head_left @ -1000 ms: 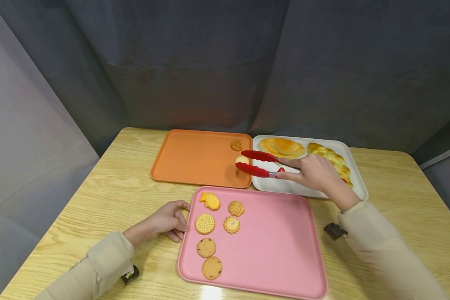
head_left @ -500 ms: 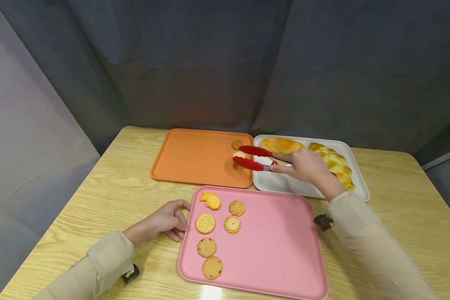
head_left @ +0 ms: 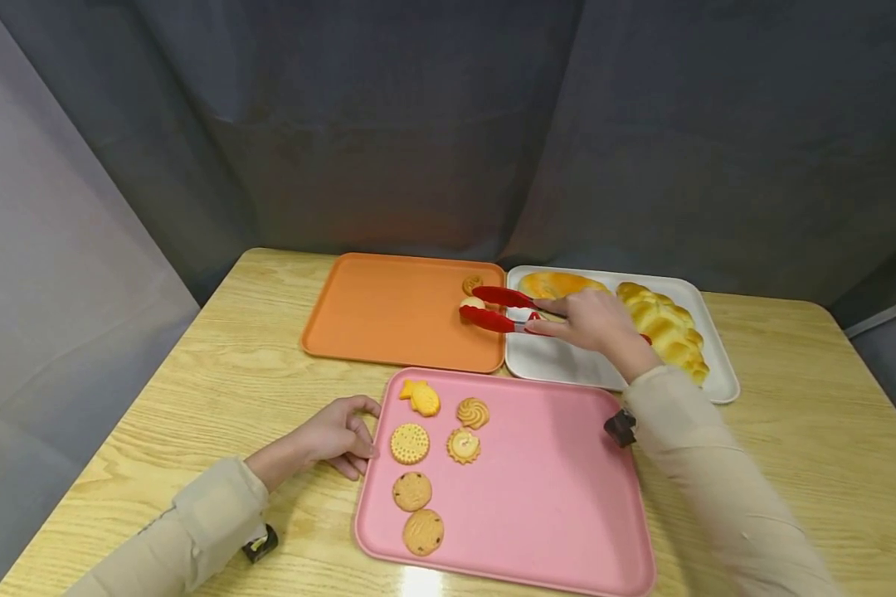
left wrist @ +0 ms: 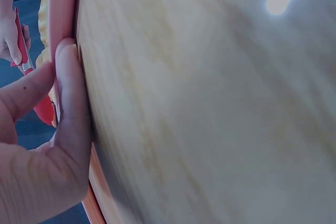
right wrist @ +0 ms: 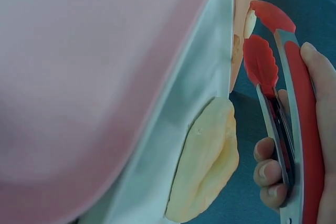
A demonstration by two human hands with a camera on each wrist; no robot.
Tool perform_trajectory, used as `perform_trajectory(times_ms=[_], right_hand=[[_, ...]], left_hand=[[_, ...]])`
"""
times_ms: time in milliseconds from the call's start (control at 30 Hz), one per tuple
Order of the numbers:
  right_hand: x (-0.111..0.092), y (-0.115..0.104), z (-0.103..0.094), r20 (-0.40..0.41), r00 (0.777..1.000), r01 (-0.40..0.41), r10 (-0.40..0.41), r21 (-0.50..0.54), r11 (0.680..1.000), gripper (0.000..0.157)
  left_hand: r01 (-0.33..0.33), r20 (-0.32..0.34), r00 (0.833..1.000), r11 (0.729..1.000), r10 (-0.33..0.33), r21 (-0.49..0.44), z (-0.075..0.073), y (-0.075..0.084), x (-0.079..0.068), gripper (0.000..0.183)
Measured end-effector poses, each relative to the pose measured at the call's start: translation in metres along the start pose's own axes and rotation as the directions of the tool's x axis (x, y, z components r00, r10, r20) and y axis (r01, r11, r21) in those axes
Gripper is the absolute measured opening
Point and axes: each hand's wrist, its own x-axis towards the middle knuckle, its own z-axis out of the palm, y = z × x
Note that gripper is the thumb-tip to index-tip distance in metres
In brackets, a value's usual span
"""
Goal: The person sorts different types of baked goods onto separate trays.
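Observation:
My right hand (head_left: 593,322) grips a pair of red-tipped tongs (head_left: 493,320) over the right end of the orange tray (head_left: 388,311). A pale round cookie (head_left: 472,304) lies at the tongs' tips, partly hidden by the near tip; whether it touches the tray I cannot tell. Just behind it is a brown round cookie (head_left: 472,284). In the right wrist view the tongs' two arms (right wrist: 261,59) stand apart, and the pale cookie (right wrist: 250,23) shows beside the upper tip. My left hand (head_left: 341,435) pinches the left rim of the pink tray (left wrist: 64,9) between thumb and finger.
On the pink tray (head_left: 552,497) lie a fish-shaped cookie (head_left: 421,399), a swirl cookie (head_left: 473,413) and several round ones. The white tray (head_left: 567,365) at back right bears a braided loaf (head_left: 664,327) and a flat bread (head_left: 560,284). A dark curtain (head_left: 388,133) hangs behind the table.
My right hand has moved left and slightly away from me with the tongs, and the pale cookie has shifted with them towards the brown cookie. The left hand has stayed on the pink tray.

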Motion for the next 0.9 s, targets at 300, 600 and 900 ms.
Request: perform_trajectory(times_ms=[300,600,900], right_hand=[[0.008,-0.004,0.007,0.057,0.997,-0.044,0.043,0.023,0.999,0.068],[0.006,-0.004,0.008,0.048,0.997,-0.060,0.059,0.022,0.998,0.070],[-0.008,-0.003,0.005,0.013,0.999,-0.042,0.041,0.058,0.997,0.070]], left_hand=[[0.006,-0.011,1.000,1.000,-0.006,0.001,0.001,-0.003,0.001,0.048],[0.010,-0.020,1.000,1.000,-0.010,0.003,0.002,-0.003,0.001,0.047],[0.002,-0.013,1.000,1.000,-0.002,0.001,0.001,-0.002,0.000,0.048]])
